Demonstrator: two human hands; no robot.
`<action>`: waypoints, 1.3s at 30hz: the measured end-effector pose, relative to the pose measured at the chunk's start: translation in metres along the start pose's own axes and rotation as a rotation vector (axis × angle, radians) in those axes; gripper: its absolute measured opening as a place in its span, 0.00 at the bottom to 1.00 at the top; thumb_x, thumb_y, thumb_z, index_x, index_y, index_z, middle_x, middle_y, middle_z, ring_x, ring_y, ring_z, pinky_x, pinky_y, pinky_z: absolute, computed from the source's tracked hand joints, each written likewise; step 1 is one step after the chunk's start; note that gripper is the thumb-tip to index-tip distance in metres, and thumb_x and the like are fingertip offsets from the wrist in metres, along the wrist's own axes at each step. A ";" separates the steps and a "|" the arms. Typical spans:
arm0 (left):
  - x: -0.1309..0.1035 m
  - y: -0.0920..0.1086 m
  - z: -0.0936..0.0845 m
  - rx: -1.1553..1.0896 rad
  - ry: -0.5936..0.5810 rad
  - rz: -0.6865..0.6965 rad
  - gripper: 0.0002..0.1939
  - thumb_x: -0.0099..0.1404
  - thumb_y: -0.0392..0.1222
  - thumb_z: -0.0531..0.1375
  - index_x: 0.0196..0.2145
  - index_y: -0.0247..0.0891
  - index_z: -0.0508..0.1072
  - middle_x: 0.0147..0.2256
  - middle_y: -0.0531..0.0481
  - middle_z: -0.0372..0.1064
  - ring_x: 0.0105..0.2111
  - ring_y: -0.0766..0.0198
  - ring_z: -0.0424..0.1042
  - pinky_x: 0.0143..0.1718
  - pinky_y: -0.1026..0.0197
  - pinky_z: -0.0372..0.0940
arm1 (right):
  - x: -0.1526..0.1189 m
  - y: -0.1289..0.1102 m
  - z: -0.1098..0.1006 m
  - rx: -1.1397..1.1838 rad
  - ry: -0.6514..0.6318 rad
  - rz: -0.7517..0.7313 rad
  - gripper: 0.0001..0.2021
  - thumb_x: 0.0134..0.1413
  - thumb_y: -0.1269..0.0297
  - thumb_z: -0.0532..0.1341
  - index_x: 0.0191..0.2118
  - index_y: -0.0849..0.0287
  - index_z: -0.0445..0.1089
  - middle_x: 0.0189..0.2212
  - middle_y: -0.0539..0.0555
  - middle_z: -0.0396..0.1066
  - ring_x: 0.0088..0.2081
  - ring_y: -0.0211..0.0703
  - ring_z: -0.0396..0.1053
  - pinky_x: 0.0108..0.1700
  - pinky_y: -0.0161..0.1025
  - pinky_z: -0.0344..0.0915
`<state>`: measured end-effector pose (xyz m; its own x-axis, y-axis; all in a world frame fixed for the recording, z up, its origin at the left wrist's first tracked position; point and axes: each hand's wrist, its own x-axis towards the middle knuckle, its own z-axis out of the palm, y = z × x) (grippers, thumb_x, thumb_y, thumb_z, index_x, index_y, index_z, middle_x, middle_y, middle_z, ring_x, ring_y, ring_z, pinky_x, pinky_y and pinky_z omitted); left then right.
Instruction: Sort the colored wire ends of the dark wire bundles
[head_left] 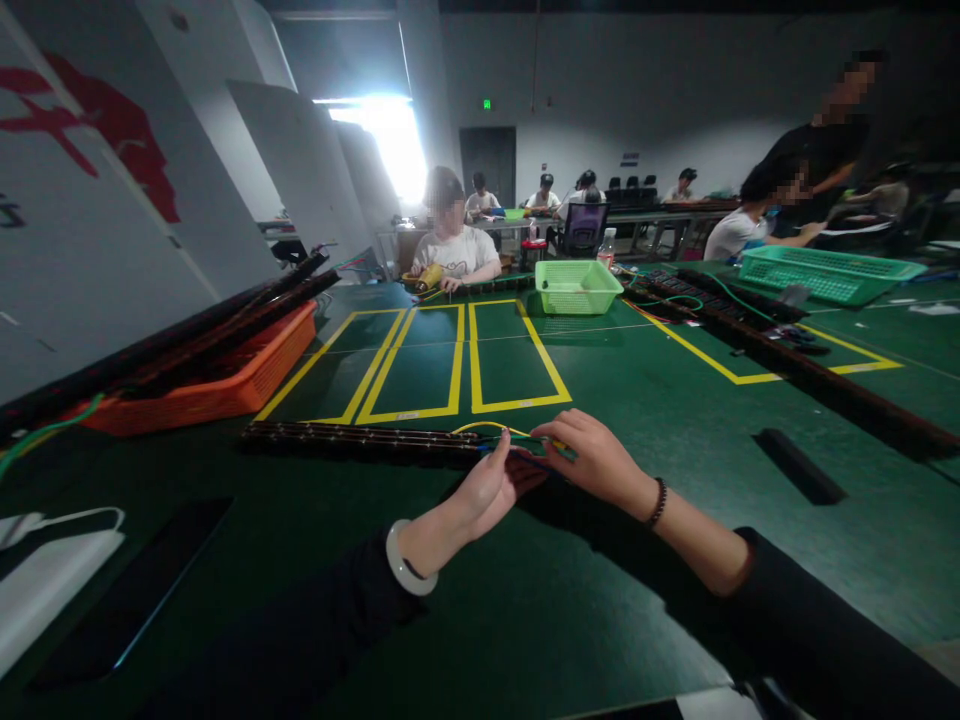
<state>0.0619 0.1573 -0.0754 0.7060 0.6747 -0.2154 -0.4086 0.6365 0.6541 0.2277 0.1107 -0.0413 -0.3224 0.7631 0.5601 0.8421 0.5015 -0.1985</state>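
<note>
A long dark strip assembly (367, 440) lies across the green table (360, 560), with coloured wires at its right end. My left hand (491, 490) is closed around that wired end, its thumb pointing up. Close beside it, my right hand (589, 455) pinches the wires with bent fingers. A yellow wire (484, 427) arches above the strip toward my right hand, and green and blue wires show between the hands. The exact fingertip contact is partly hidden.
An orange basket (277, 365) holding long dark strips stands at left. Green baskets (574, 290) sit farther back. A phone (142, 590) lies near left, a black piece (801, 467) at right. Across the table a person (456, 250) holds a yellow tool.
</note>
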 end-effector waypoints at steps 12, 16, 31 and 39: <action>-0.001 0.001 -0.003 0.079 -0.018 -0.023 0.11 0.66 0.42 0.53 0.37 0.30 0.69 0.37 0.40 0.71 0.40 0.58 0.71 0.48 0.53 0.63 | 0.001 0.008 0.011 -0.234 0.001 0.177 0.12 0.61 0.71 0.50 0.44 0.60 0.70 0.36 0.56 0.65 0.34 0.40 0.65 0.36 0.35 0.63; -0.001 0.001 -0.004 0.104 -0.016 -0.029 0.13 0.66 0.43 0.53 0.35 0.30 0.70 0.35 0.40 0.71 0.38 0.58 0.72 0.46 0.53 0.64 | -0.002 0.012 0.010 -0.274 -0.145 0.180 0.12 0.62 0.70 0.51 0.45 0.59 0.69 0.35 0.55 0.64 0.32 0.38 0.65 0.32 0.33 0.61; -0.003 0.003 -0.001 0.088 -0.005 -0.057 0.14 0.66 0.43 0.52 0.32 0.31 0.71 0.30 0.43 0.70 0.32 0.62 0.71 0.40 0.58 0.66 | -0.001 0.009 -0.001 -0.251 -0.179 -0.110 0.15 0.64 0.61 0.49 0.37 0.61 0.70 0.27 0.54 0.67 0.30 0.39 0.63 0.34 0.37 0.53; 0.000 0.004 -0.004 0.061 -0.019 -0.099 0.15 0.67 0.46 0.52 0.34 0.31 0.71 0.33 0.43 0.71 0.36 0.62 0.71 0.43 0.61 0.65 | -0.002 -0.002 -0.010 -0.191 -0.239 -0.540 0.17 0.63 0.55 0.49 0.42 0.62 0.68 0.28 0.53 0.68 0.28 0.39 0.61 0.32 0.38 0.53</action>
<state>0.0579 0.1611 -0.0756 0.7522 0.6019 -0.2681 -0.3008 0.6757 0.6731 0.2306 0.1042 -0.0337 -0.7941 0.5032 0.3409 0.5882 0.7774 0.2229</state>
